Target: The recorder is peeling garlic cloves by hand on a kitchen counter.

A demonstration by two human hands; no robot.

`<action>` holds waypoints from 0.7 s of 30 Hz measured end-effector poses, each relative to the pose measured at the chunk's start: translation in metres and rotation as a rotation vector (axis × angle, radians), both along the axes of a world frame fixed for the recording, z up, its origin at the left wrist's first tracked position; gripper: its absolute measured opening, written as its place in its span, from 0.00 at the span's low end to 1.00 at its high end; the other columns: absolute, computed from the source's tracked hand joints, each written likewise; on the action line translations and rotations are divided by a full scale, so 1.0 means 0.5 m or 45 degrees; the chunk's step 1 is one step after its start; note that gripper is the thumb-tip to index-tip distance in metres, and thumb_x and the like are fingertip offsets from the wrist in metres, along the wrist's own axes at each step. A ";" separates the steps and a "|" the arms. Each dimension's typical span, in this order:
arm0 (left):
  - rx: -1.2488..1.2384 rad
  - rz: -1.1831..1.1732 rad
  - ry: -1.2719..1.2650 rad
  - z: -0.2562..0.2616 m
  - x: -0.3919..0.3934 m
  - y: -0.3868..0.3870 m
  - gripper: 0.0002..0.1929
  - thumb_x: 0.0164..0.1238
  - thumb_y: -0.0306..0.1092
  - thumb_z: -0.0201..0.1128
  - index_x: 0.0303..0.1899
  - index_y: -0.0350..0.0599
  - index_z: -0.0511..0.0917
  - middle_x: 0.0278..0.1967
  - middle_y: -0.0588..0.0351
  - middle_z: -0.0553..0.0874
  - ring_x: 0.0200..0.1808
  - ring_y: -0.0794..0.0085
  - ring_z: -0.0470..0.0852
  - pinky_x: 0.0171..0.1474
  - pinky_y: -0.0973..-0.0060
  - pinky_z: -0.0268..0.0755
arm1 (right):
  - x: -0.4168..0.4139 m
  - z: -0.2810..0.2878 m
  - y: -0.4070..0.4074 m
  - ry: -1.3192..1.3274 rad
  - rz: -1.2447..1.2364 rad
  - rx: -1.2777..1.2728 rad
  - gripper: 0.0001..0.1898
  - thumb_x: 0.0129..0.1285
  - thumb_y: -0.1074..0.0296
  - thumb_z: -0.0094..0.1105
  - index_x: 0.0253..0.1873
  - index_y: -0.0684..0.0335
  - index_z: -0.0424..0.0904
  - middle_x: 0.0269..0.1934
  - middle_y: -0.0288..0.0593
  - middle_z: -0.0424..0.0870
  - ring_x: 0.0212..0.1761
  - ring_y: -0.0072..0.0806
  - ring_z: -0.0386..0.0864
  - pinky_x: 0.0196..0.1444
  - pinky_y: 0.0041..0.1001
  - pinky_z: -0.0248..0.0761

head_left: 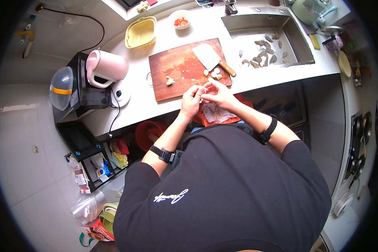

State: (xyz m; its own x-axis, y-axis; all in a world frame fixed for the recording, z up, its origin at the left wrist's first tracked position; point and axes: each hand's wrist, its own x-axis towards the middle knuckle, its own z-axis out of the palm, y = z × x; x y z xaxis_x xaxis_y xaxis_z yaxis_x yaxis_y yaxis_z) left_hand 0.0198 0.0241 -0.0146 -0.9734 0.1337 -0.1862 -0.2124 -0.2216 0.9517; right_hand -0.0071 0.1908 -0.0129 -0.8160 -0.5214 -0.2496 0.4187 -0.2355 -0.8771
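My left hand [192, 100] and my right hand [218, 95] meet at the near edge of a wooden cutting board [176, 69]. Their fingertips pinch a small pale piece, which looks like a garlic clove or its skin. Several peeled garlic cloves [214, 75] lie on the board just beyond my right hand. A cleaver [207, 57] with a wooden handle rests on the board's right part, its handle reaching over the edge. Unpeeled garlic pieces [170, 81] sit at the board's left, and small scraps are scattered between. Below my hands, a red bin or bag [218, 113] holds a crumpled whitish plastic bag.
Behind the board stand a yellow colander basket [141, 32] and a white bowl [180, 19] of chopped red pepper. A steel sink [299, 41] with several shrimp [264, 58] is at the right. A pink kettle [108, 68] and its white base [120, 94] are at the left.
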 end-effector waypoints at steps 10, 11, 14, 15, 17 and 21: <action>-0.192 0.022 0.157 -0.009 -0.014 -0.014 0.05 0.75 0.31 0.60 0.41 0.40 0.77 0.37 0.62 0.83 0.38 0.83 0.78 0.44 0.83 0.71 | -0.009 0.031 0.010 0.270 -0.128 0.338 0.10 0.62 0.69 0.71 0.42 0.67 0.80 0.34 0.39 0.86 0.39 0.20 0.84 0.43 0.22 0.77; -0.249 -0.055 0.144 -0.010 -0.013 -0.017 0.05 0.76 0.32 0.59 0.41 0.41 0.76 0.35 0.63 0.81 0.35 0.83 0.75 0.41 0.83 0.69 | -0.011 0.022 0.009 0.273 -0.125 0.337 0.10 0.62 0.69 0.71 0.42 0.67 0.80 0.34 0.39 0.86 0.39 0.20 0.84 0.43 0.22 0.77; -0.269 -0.176 0.111 0.000 -0.018 -0.023 0.06 0.77 0.33 0.56 0.41 0.42 0.74 0.31 0.65 0.77 0.32 0.84 0.71 0.37 0.84 0.66 | -0.016 -0.004 0.011 0.377 -0.139 0.296 0.09 0.61 0.71 0.71 0.41 0.67 0.80 0.34 0.39 0.86 0.38 0.19 0.83 0.40 0.21 0.77; -0.232 -0.217 0.091 0.002 -0.020 -0.026 0.07 0.78 0.33 0.54 0.41 0.42 0.74 0.29 0.66 0.74 0.30 0.84 0.69 0.36 0.84 0.64 | -0.019 -0.005 0.010 0.414 -0.132 0.304 0.09 0.61 0.71 0.71 0.41 0.67 0.80 0.34 0.39 0.86 0.37 0.19 0.83 0.39 0.21 0.77; -0.266 -0.228 0.115 0.004 -0.023 -0.030 0.08 0.78 0.35 0.54 0.40 0.41 0.75 0.28 0.65 0.74 0.30 0.83 0.70 0.35 0.82 0.66 | -0.020 -0.007 0.009 0.451 -0.124 0.312 0.09 0.60 0.72 0.71 0.41 0.67 0.80 0.34 0.39 0.85 0.36 0.19 0.82 0.38 0.20 0.76; -0.353 -0.303 0.123 0.013 -0.028 -0.036 0.10 0.77 0.37 0.54 0.40 0.41 0.76 0.29 0.62 0.75 0.30 0.81 0.72 0.35 0.80 0.67 | -0.022 0.016 0.013 0.592 -0.134 0.392 0.07 0.58 0.75 0.71 0.37 0.67 0.80 0.32 0.38 0.83 0.34 0.20 0.81 0.37 0.22 0.75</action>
